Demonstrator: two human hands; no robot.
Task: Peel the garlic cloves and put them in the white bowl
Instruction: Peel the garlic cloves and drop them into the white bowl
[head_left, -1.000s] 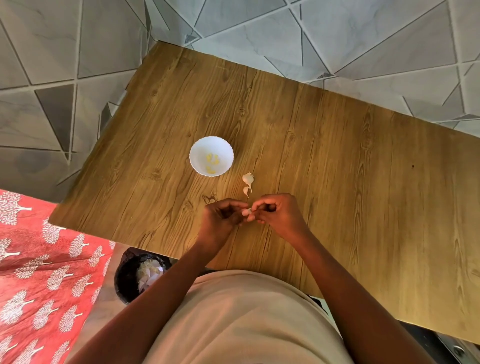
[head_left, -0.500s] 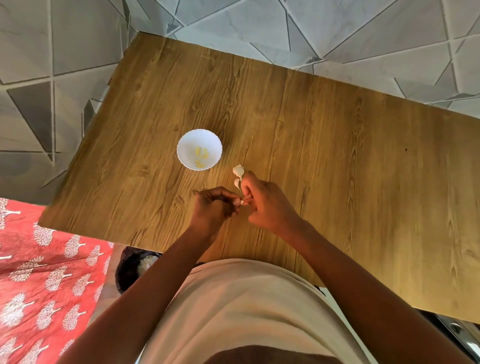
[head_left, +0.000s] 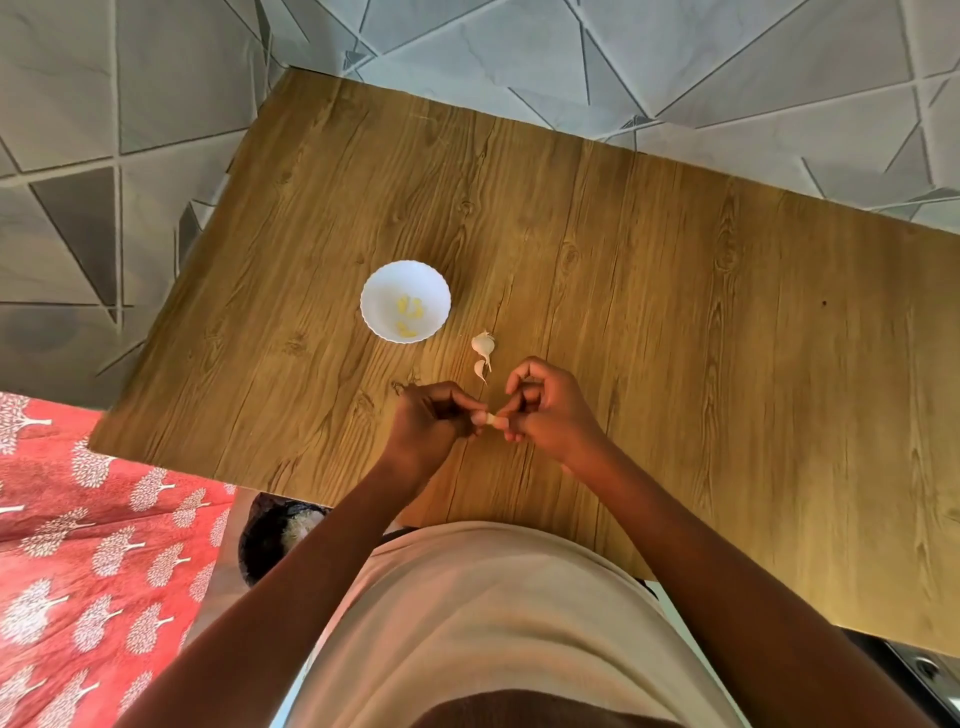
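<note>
A small white bowl (head_left: 382, 291) with a scalloped rim stands on the wooden table (head_left: 675, 312) and holds a few yellowish peeled cloves (head_left: 410, 306). Just right of it lie two unpeeled garlic cloves (head_left: 483, 344), one larger and one smaller. Below them my left hand (head_left: 431, 423) and my right hand (head_left: 548, 410) meet fingertip to fingertip, both pinching one pale garlic clove (head_left: 491, 420) between them. Most of that clove is hidden by the fingers.
A dark bin (head_left: 275, 535) with white scraps inside stands on the floor below the table's near edge, at my left. A red patterned cloth (head_left: 78, 545) lies further left. Grey tiled floor surrounds the table.
My right hand has drawn back from beside the loose cloves, which are now fully uncovered. Both hands keep pinching the clove between them. The camera view has shifted a little.
</note>
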